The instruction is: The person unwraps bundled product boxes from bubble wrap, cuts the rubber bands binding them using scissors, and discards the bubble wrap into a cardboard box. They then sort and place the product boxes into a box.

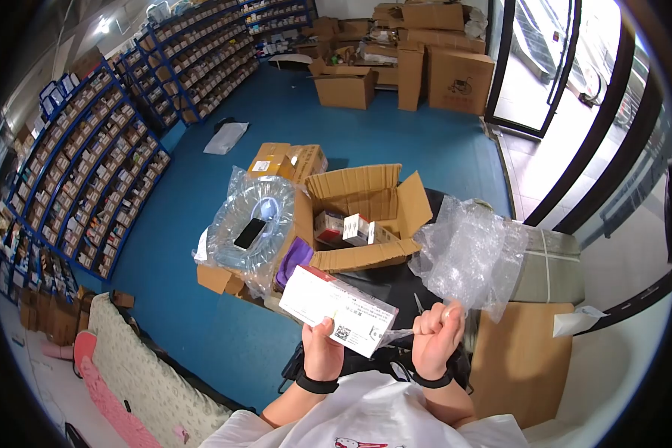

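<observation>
1. Left hand [322, 360]: closed on the white box [340, 310], thumb on its printed face. Box held tilted, just this side of the open carton.
2. Right hand [436, 345]: fingers curled tight, pinching clear film [400, 334] off the box's right end. Exact finger contact unclear.
3. Status, my read: film partly pulled, not clear of the box. Box looks shut; can't see all sides.
4. Just beyond grip: open carton [357, 259], flaps up, small boxes [356, 230] inside. Carton opening looks done; those boxes are out of hand.
5. Beyond grip, right: bubble wrap [467, 257]. Left: phone [250, 233] on clear plastic packaging [228, 213].
6. Far left: stocked shelves [89, 164].
</observation>
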Available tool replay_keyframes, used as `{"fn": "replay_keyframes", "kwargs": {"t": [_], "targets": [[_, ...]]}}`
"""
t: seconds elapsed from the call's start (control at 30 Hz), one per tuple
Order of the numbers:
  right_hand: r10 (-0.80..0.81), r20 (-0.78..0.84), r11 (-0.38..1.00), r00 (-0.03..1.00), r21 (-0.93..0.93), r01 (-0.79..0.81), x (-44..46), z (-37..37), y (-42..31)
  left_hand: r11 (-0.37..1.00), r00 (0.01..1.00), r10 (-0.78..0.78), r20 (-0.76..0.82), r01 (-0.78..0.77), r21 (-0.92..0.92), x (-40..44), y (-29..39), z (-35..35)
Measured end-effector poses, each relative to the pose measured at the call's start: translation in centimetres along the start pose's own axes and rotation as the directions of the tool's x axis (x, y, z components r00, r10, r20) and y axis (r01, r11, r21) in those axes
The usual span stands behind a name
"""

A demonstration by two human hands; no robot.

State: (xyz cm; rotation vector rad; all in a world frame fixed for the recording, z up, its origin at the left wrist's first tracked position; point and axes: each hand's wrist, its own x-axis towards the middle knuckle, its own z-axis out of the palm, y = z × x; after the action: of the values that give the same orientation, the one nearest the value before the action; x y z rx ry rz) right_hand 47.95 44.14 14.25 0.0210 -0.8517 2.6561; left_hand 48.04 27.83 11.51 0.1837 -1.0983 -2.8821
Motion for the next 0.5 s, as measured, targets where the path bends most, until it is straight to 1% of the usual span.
{"fn": "replay_keyframes", "kwargs": {"t": [0.03,0.07,0.13,0.17,0.2,0.23,0.27,0.3,0.33,0.4,0.43,0.47,0.5], "targets": [[-0.097,0.068,0.987,0.993,-0.119,0.104,0.0,-0.1,-0.2,1.0,1.0,-0.003,-0.001,0.003,-0.003,-0.2,0.1,0.2],[-0.099,0.067,0.987,0.993,-0.121,0.106,0.1,0.1,-0.4,1.0,1.0,-0.021,-0.001,0.021,0.005,-0.1,0.2,0.4],[-0.276,0.125,0.909,0.953,-0.289,0.301,0.0,0.5,-0.7,0.999,0.999,-0.039,0.0,0.039,0.017,-0.4,0.5,0.7],[-0.345,0.158,0.88,0.925,-0.287,0.378,0.1,0.2,-0.4,0.999,1.0,-0.018,-0.008,0.018,0.028,-0.5,0.5,1.0],[-0.345,0.158,0.88,0.925,-0.288,0.378,0.3,0.1,-0.4,0.999,1.0,0.004,-0.017,-0.003,0.038,-0.6,0.4,1.1],[-0.354,0.314,0.683,0.881,-0.557,0.473,0.7,0.1,-0.6,0.999,1.0,0.002,-0.017,-0.002,0.036,-0.6,0.3,0.9],[-0.305,0.46,0.395,0.834,-0.736,0.55,1.0,0.0,-0.8,1.0,1.0,0.017,-0.005,-0.017,0.018,-0.4,0.3,0.5],[-0.099,0.541,0.312,0.835,-0.78,0.542,0.8,-0.4,-1.5,0.999,0.999,0.035,0.009,-0.035,0.001,-0.2,0.4,0.2],[-0.004,0.628,0.258,0.778,-0.751,0.608,1.2,0.9,-2.0,0.999,0.999,0.038,0.015,-0.038,0.001,-0.1,0.7,0.2],[0.143,0.638,0.226,0.756,-0.765,0.603,0.8,0.4,-1.2,0.995,0.997,0.07,0.011,-0.07,0.076,-0.3,1.4,0.1],[0.168,0.568,0.275,0.805,-0.812,0.516,0.2,0.1,-0.6,0.995,0.997,0.077,-0.013,-0.076,0.069,-0.5,1.1,0.2],[0.168,0.568,0.274,0.806,-0.812,0.515,0.1,0.1,-0.5,0.995,0.997,0.076,-0.013,-0.075,0.068,-0.5,1.0,0.0],[0.137,0.609,0.151,0.781,-0.792,0.591,0.0,0.1,-0.4,0.999,0.999,0.043,-0.006,-0.043,0.02,-0.4,0.8,-0.3]]}}
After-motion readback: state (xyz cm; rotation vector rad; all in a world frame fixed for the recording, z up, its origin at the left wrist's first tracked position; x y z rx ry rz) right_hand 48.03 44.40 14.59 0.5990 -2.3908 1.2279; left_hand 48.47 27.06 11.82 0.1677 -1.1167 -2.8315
